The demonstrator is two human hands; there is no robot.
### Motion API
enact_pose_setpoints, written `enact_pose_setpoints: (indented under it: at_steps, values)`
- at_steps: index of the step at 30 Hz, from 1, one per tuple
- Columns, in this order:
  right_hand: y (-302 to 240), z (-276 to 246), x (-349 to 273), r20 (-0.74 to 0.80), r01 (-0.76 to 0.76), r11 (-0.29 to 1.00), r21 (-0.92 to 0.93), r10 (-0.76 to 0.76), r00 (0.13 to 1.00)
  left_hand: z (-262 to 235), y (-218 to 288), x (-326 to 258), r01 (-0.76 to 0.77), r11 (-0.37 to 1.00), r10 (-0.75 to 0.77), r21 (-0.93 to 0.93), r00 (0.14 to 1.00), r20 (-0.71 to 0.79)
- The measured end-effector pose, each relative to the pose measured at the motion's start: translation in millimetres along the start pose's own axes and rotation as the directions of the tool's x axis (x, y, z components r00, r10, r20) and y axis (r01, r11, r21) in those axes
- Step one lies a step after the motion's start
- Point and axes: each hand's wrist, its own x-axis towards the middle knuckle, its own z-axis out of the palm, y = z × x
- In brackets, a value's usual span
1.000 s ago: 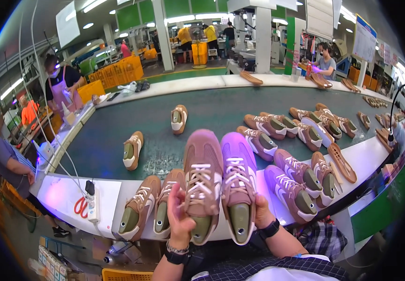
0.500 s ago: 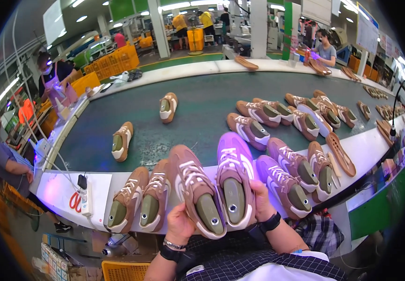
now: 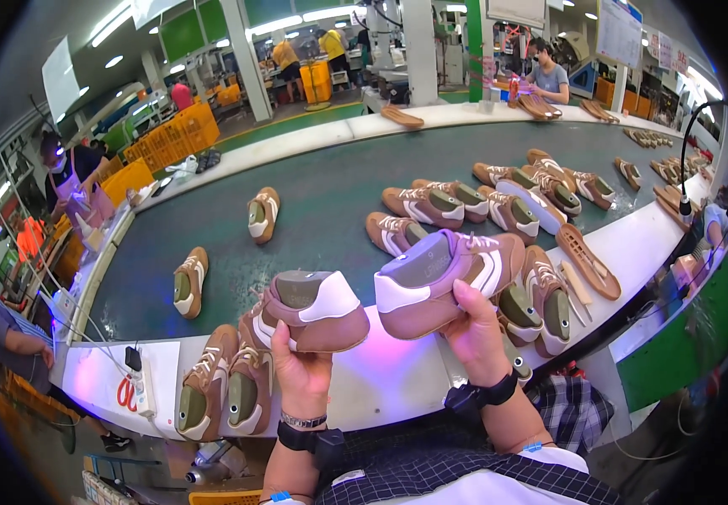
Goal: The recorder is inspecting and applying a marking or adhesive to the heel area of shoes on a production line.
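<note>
Conveyor point(image 3: 330, 210) behind, hands grip two sneakers point(image 3: 313, 310).

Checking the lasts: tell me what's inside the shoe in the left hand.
A grey-green insert fills the opening of the left-hand shoe, held by the left hand. How far it reaches toward the toe is hidden.

Matt suede-like brown sneakers point(image 3: 317, 307) with smooth white heel patches, held above a glossy white bench edge point(image 3: 381, 379) and a matt green belt point(image 3: 330, 210).
</note>
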Motion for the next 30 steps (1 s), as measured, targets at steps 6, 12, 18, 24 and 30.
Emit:
enact_pose_setpoints:
  at_steps: [6, 12, 18, 24, 30]
  values:
    - [6, -7, -5, -0.032, -0.001, 1.0, 0.015, 0.002, 1.0, -5, -10, -1, -0.054, 0.996, 0.057, 0.069, 0.997, -0.043]
    - [12, -7, -3, -0.048, 0.004, 0.998, 0.065, -0.001, 0.999, -9, -12, -2, -0.028, 0.989, 0.04, 0.144, 0.996, -0.081]
    - [16, -6, -4, -0.048, -0.01, 0.998, 0.061, 0.013, 0.999, -8, -14, -6, -0.051, 0.984, 0.065, 0.173, 0.995, -0.079]
    - [18, -3, -6, -0.05, -0.016, 0.995, 0.095, 0.02, 0.999, -8, -12, -8, -0.034, 0.983, 0.052, 0.182, 0.994, -0.096]
    - [20, -7, -6, -0.071, -0.012, 0.996, 0.084, 0.018, 0.997, -9, -13, -8, -0.027, 0.983, 0.041, 0.179, 0.996, -0.078]
